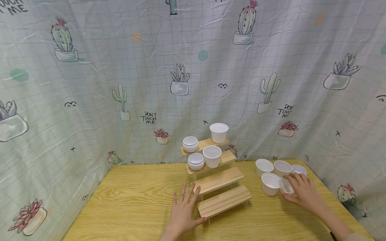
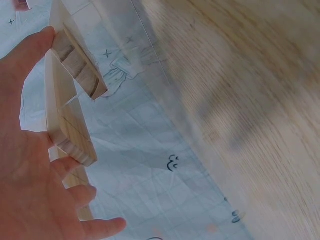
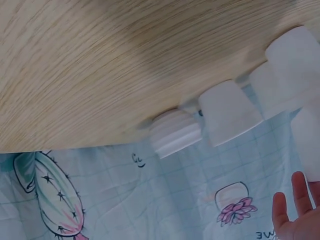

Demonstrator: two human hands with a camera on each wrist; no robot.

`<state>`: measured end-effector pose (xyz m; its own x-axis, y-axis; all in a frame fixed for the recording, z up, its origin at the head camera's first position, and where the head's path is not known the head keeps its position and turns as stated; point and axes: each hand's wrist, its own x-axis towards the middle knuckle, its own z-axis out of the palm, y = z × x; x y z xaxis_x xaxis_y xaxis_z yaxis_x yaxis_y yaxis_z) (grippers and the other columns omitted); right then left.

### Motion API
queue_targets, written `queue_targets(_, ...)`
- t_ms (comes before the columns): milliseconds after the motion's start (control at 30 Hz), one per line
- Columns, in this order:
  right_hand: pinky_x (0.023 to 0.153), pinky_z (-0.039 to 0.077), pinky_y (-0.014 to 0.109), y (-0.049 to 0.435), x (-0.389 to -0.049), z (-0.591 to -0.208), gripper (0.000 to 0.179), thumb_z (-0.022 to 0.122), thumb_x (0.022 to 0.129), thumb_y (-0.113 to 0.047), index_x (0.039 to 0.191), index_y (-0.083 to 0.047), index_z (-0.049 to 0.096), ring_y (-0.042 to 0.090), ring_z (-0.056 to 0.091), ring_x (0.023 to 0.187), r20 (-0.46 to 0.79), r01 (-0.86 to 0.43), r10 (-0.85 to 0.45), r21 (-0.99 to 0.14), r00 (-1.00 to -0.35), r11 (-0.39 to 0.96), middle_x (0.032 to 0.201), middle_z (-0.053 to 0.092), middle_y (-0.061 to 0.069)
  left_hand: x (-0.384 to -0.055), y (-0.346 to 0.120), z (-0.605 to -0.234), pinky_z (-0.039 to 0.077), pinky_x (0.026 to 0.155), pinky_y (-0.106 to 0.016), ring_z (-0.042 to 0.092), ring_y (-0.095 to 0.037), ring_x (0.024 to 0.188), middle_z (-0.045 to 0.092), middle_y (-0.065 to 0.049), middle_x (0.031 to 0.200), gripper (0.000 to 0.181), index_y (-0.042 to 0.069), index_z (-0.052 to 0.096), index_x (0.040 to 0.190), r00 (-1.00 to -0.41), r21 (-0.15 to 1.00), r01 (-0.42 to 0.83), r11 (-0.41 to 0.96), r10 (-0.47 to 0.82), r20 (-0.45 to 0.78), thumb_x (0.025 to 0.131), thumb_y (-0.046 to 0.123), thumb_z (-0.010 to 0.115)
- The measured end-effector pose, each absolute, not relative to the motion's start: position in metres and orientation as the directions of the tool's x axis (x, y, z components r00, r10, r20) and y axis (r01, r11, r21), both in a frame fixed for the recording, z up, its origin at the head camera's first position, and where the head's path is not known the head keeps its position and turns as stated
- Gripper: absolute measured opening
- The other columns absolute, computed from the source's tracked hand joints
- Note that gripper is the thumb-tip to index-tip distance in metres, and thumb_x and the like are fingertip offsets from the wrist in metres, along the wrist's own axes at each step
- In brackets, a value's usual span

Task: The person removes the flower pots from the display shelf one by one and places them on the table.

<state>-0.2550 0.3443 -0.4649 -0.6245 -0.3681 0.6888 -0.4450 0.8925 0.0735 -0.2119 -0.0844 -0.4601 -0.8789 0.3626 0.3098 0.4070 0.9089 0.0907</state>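
Observation:
A tiered wooden stand (image 1: 224, 202) rises in steps on the table. My left hand (image 1: 183, 212) has its fingers spread along the stand's left end. In the left wrist view the thumb of that hand (image 2: 25, 170) touches the end of one wooden step (image 2: 77, 65). Two round ribbed pots and two taller tapered pots (image 1: 212, 157), all white, occupy the upper two steps. At the right, my right hand (image 1: 303, 192) pinches a small white squarish pot (image 1: 286, 186) between thumb and fingers. The right wrist view catches only part of this hand (image 3: 300, 222).
Beside the held pot are several white pots: a tapered one (image 1: 270, 184), two behind it (image 1: 264, 168) (image 1: 282, 168), and a ribbed one (image 3: 176, 132) near the back right edge. Cactus-print curtain (image 1: 196, 110) encloses the table (image 1: 135, 204) at the back and sides.

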Motion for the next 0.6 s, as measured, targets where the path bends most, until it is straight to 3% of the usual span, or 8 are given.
queue_targets(133, 0.061, 0.037, 0.046, 0.35, -0.259, -0.464, 0.068, 0.049, 0.074, -0.068, 0.102, -0.006, 0.057, 0.03, 0.048, 0.086, 0.702, -0.456, -0.394, 0.11, -0.593, 0.883, 0.095, 0.054, 0.01, -0.212, -0.085, -0.46, 0.026, 0.098, -0.065, 0.018, -0.035, 0.135, 0.02, -0.003, 0.149, 0.096, 0.021, 0.025, 0.141, -0.868, 0.083, 0.414, 0.906, 0.366, 0.336, 0.064, 0.067, 0.06)
queue_targets(200, 0.061, 0.036, 0.045, 0.353, -0.261, -0.465, 0.07, 0.045, 0.076, -0.069, 0.102, -0.006, 0.057, 0.03, 0.048, 0.086, 0.703, -0.459, -0.405, 0.125, -0.584, 0.879, 0.096, 0.054, 0.01, -0.211, -0.085, -0.46, 0.026, 0.097, -0.065, 0.02, -0.035, 0.135, 0.021, -0.004, 0.149, 0.096, 0.02, 0.027, 0.141, -0.862, 0.081, 0.418, 0.905, 0.367, 0.35, 0.064, 0.067, 0.061)
queue_targets(600, 0.061, 0.033, 0.041, 0.367, -0.267, -0.473, 0.063, 0.076, 0.057, -0.044, 0.103, -0.006, 0.058, 0.025, 0.047, 0.086, 0.671, -0.431, -0.397, 0.126, -0.627, 0.893, 0.097, 0.057, 0.01, -0.212, -0.084, -0.459, 0.024, 0.099, -0.064, 0.015, -0.035, 0.137, 0.019, -0.004, 0.15, 0.096, 0.023, 0.023, 0.142, -0.885, 0.095, 0.403, 0.91, 0.361, 0.295, 0.065, 0.068, 0.059)
